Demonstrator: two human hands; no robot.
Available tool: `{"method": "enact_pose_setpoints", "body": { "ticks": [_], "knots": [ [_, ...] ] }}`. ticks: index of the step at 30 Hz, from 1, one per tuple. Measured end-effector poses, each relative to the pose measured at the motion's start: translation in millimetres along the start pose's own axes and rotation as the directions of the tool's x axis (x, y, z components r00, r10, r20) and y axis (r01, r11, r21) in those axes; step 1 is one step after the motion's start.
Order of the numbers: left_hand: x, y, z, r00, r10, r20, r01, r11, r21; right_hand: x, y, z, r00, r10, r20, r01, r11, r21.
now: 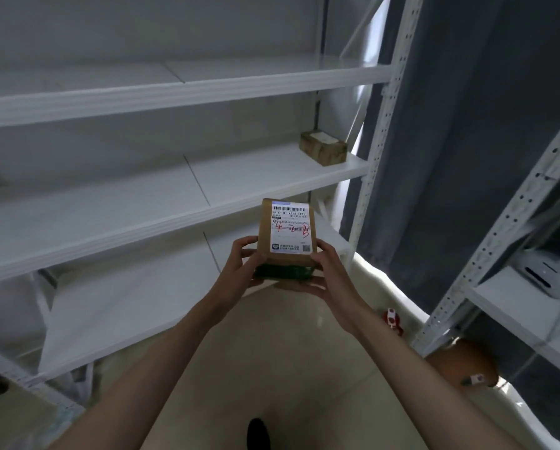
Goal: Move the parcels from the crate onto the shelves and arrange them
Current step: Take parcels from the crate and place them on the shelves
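Note:
I hold a small brown cardboard parcel (pixel 285 233) in front of the white shelf unit (pixel 174 219). It has a white shipping label with barcodes and red handwriting, and green tape on its near end. My left hand (pixel 239 264) grips its left side and my right hand (pixel 327 274) grips its right side and underside. The parcel hangs in the air, level with the front edge of the middle shelf. A second brown parcel (pixel 323 147) lies at the far right end of that same middle shelf. No crate is visible.
The upper shelf (pixel 187 89) and lower shelf (pixel 136 303) carry nothing. A grey curtain (pixel 460 125) hangs to the right. A second rack (pixel 512 241) on the right holds a white device (pixel 546 274). A brown object (pixel 463 365) and a small red item (pixel 391 318) lie on the floor.

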State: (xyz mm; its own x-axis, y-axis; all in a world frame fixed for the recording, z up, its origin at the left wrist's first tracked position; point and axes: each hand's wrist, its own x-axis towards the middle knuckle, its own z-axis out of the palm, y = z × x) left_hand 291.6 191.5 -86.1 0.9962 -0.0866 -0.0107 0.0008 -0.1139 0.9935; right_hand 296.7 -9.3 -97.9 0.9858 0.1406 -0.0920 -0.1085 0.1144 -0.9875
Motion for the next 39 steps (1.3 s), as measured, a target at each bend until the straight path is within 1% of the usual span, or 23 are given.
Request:
{"method": "enact_pose_setpoints", "body": {
  "ticks": [4,9,13,16,21,25,30,35,39],
  "knots": [
    [64,-3,15,0.999,0.025,0.03,-0.025,1.0,-0.004,52,-7,-26,0.999,0.01,-0.05,-0.011,1.0,-0.019],
    [157,7,24,0.998,0.036,0.045,-0.035,0.999,-0.025,130,-38,-53,0.998,0.026,-0.061,-0.029,0.998,-0.053],
    [223,18,34,0.997,0.02,0.074,-0.018,0.999,-0.037,185,-58,-72,0.996,0.018,-0.083,-0.025,0.996,-0.084],
    [258,20,44,0.995,0.012,0.095,-0.01,0.999,-0.031,212,-59,-87,0.994,0.023,-0.103,-0.03,0.997,-0.067],
    [317,13,59,0.997,-0.028,0.076,0.031,0.999,-0.043,271,-63,-118,0.993,0.05,-0.11,-0.056,0.997,-0.054],
    [363,8,68,0.998,-0.061,0.006,0.061,0.996,-0.063,327,-58,-140,0.99,0.1,-0.1,-0.103,0.994,-0.026],
    [414,5,79,0.989,-0.112,-0.101,0.109,0.993,-0.034,396,-61,-161,0.985,0.169,-0.03,-0.17,0.985,-0.027],
    [458,-5,78,0.953,-0.155,-0.259,0.164,0.986,0.014,462,-72,-165,0.985,0.171,0.023,-0.17,0.985,-0.041],
    [497,-9,69,0.93,-0.157,-0.333,0.18,0.983,0.037,512,-77,-160,0.976,0.214,0.05,-0.211,0.976,-0.057]
  ]
}}
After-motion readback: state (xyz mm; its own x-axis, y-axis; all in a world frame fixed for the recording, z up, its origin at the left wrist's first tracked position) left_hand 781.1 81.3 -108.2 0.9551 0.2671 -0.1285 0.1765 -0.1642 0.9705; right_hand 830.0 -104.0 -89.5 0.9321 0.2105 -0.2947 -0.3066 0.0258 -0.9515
